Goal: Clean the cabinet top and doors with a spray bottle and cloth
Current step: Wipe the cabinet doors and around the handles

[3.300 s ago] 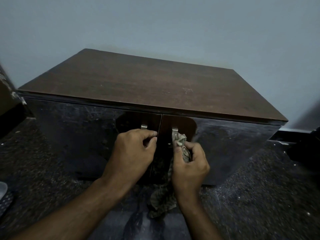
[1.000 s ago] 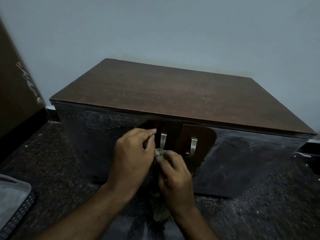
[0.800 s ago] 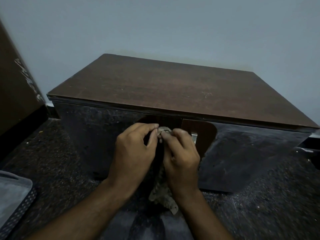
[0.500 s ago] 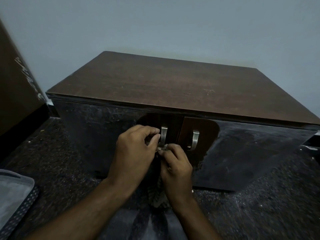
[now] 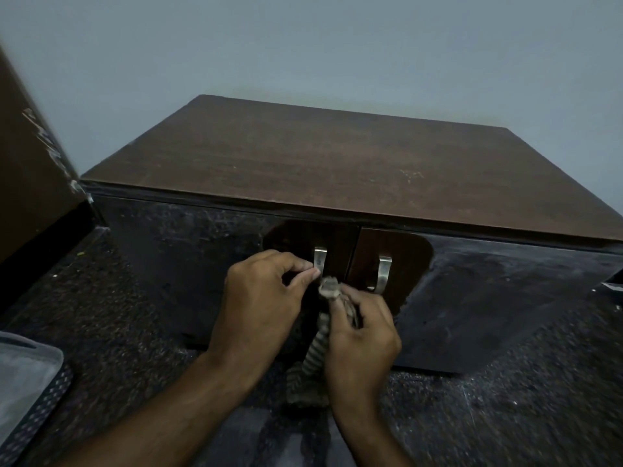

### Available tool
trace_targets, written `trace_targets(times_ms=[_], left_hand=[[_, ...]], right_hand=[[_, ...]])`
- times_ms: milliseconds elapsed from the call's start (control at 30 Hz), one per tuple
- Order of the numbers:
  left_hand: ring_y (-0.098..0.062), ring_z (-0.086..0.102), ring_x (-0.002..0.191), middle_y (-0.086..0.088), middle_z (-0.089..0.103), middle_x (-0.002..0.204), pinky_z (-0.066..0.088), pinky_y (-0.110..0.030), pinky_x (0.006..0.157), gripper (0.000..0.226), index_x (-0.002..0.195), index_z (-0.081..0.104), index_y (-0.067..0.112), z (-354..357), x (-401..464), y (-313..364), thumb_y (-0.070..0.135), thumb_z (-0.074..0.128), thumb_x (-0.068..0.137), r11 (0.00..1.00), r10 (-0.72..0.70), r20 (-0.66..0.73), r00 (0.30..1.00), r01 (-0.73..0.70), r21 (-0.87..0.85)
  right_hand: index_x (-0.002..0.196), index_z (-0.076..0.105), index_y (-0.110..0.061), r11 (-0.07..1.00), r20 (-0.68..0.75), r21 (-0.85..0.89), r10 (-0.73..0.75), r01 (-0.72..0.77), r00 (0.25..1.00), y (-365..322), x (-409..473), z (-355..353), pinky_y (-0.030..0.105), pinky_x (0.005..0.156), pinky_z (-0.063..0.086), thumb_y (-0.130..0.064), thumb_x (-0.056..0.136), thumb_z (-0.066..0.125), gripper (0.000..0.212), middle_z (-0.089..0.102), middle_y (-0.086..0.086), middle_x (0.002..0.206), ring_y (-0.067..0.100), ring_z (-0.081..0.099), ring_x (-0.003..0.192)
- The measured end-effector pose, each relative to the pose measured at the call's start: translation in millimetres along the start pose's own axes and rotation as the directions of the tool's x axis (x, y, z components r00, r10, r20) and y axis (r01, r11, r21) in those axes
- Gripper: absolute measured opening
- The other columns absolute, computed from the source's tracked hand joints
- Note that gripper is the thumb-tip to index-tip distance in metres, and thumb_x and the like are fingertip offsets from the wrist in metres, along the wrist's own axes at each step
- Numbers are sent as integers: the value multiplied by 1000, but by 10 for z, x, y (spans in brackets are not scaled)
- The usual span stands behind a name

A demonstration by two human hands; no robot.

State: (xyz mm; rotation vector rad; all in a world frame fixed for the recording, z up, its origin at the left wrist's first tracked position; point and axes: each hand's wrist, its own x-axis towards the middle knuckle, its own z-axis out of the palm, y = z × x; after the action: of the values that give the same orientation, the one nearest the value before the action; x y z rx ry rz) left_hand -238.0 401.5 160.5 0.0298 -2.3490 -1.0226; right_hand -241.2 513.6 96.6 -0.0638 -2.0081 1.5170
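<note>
At the lower left edge of the frame lies a grey tray [image 5: 23,375] with a perforated rim, on the dark speckled floor [image 5: 505,406]. At lower centre the right hand [image 5: 362,335] grips a striped cloth [image 5: 318,345], fingers curled round it; the cloth's long axis runs near vertical, its bunched tip pointing up at the foot of the left handle [image 5: 319,261], its tail hanging toward the floor. Just left, the left hand [image 5: 261,298] is curled, fingertips beside that handle; I cannot tell whether it holds anything. Behind them the cabinet doors [image 5: 472,298] stand closed, the right handle [image 5: 383,273] free. Farther up, the cabinet top [image 5: 320,163] meets the wall [image 5: 303,45].
</note>
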Motion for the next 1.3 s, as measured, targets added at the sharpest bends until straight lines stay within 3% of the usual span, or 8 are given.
trace_targets(times_ms=[100, 233, 533, 733, 900, 1033, 1200, 1300], left_hand=[[4, 64, 73, 12, 71, 78, 45, -3, 69, 7, 83, 78, 21, 17, 1, -6, 23, 81, 77, 1000, 0, -3, 1000, 0, 8], [6, 63, 73, 12, 71, 78, 43, -1, 69, 8, 83, 78, 20, 20, 0, 4, 20, 82, 76, 1000, -1, -3, 1000, 1, -2], [5, 64, 75, 13, 70, 81, 44, -2, 69, 9, 86, 78, 23, 1, 0, 5, 22, 81, 77, 1000, 2, 14, 1000, -2, -2], [5, 63, 74, 13, 70, 81, 42, 0, 70, 9, 86, 78, 22, 17, 5, 0, 21, 81, 77, 1000, 11, 12, 1000, -11, 17], [7, 63, 74, 13, 70, 80, 42, -1, 69, 9, 85, 78, 22, 9, 2, 15, 21, 81, 77, 1000, -1, 8, 1000, 2, -7], [8, 63, 74, 15, 69, 78, 43, -2, 68, 8, 83, 77, 24, 5, 16, 10, 23, 81, 77, 1000, -28, 14, 1000, 28, -8], [12, 60, 74, 11, 74, 83, 40, 3, 71, 11, 87, 79, 21, -67, 27, -8, 22, 81, 77, 997, -75, -33, 997, 75, -26], [6, 63, 75, 9, 75, 86, 40, 4, 72, 11, 89, 79, 21, -105, 38, -27, 23, 80, 78, 995, -91, -35, 995, 92, 23]], right_hand=[[97, 76, -5, 988, -44, -48, -149, 147, 988, -55, 93, 33, 9, 80, 49, 1, 85, 74, 14, 70, -1, 92, 0, 64, 87], [100, 73, 1, 919, 86, -188, -337, 347, 938, -3, 42, 59, 9, 79, 48, 6, 88, 70, 14, 67, 7, 90, 6, 60, 84], [103, 73, 2, 920, 86, -162, -346, 356, 934, -36, 100, 41, 10, 79, 49, 10, 87, 69, 19, 65, 6, 91, 2, 58, 84], [98, 75, -4, 947, 93, -101, -297, 306, 950, -199, 245, 20, 0, 72, 38, 9, 88, 66, 18, 62, 3, 87, 1, 54, 78], [109, 72, -3, 913, 233, -158, -335, 375, 913, -74, 119, -24, 8, 69, 46, 4, 93, 64, 20, 58, 1, 93, 3, 53, 79], [91, 73, 0, 915, 195, -182, -326, 360, 925, -39, 91, -54, -4, 72, 37, 4, 83, 75, 9, 62, 4, 85, -2, 49, 77], [89, 68, 1, 873, 194, -166, -426, 458, 883, 27, -58, -53, 20, 67, 51, -2, 88, 71, 4, 62, 7, 88, 9, 58, 76], [96, 69, 5, 827, 217, -142, -510, 543, 833, 38, -63, -52, 24, 75, 55, -2, 89, 69, 10, 64, 12, 92, 18, 64, 83]])
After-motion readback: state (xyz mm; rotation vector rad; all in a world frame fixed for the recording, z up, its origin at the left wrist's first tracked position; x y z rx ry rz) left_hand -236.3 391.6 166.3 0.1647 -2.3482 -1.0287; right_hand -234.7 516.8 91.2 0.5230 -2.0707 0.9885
